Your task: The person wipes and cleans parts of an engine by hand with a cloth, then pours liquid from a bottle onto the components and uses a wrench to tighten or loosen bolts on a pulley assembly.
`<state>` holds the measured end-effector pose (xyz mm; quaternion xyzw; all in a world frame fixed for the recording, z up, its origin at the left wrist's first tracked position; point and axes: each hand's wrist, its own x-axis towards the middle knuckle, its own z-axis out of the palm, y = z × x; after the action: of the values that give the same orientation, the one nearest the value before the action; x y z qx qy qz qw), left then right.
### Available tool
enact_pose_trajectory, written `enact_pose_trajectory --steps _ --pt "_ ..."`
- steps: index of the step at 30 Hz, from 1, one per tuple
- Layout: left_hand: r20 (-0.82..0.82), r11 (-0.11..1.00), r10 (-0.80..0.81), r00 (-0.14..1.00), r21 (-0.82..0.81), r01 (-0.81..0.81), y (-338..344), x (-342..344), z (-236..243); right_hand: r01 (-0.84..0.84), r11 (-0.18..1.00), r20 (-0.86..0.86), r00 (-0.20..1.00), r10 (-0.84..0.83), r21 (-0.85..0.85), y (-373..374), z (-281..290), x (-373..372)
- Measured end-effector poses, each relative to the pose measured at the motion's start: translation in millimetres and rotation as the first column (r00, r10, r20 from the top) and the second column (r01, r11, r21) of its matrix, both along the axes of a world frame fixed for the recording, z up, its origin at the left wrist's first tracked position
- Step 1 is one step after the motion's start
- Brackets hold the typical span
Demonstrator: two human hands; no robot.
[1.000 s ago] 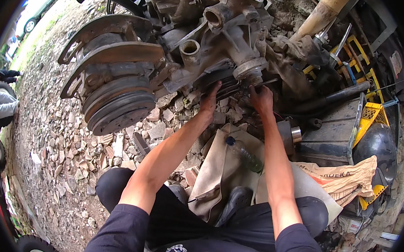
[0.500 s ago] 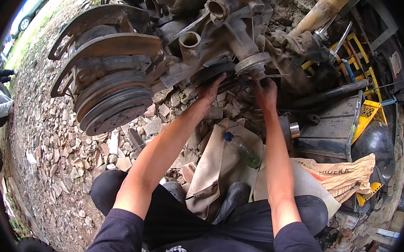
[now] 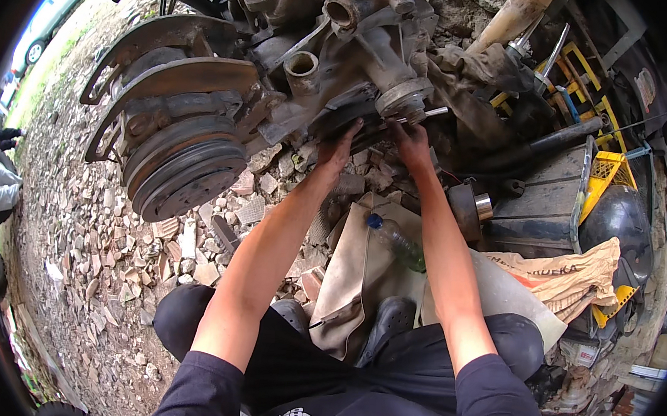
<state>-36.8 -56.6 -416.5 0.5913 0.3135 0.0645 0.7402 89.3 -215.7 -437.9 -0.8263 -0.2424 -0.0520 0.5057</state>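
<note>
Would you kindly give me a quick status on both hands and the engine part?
Left hand pressed against the engine block. Right hand at the pulley hub, beside a thin metal tool; grip unclear. Plastic bottle lying between the forearms.

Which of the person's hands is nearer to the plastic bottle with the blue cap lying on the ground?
Right, but only narrowly. Both hands are up on the engine block, well above the plastic bottle. The right hand is almost straight above it, and the left hand is up and off to the left.

Left hand point(image 3: 338, 148) on engine block point(image 3: 336, 61); right hand point(image 3: 409, 140) at its pulley point(image 3: 401, 98).
</note>
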Motion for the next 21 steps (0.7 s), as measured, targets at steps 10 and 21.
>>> enact_pose_trajectory --steps 10,21 --pt "0.036 0.999 -0.043 0.998 0.027 0.042 22 -9 -7 -0.003 0.997 0.137 0.99 0.013 -0.072 16 36 -8" --pt "-0.153 0.979 -0.194 0.969 0.028 0.2 33 -12 -2 0.191 0.977 -0.021 0.981 -0.194 -0.092 14 24 -20"
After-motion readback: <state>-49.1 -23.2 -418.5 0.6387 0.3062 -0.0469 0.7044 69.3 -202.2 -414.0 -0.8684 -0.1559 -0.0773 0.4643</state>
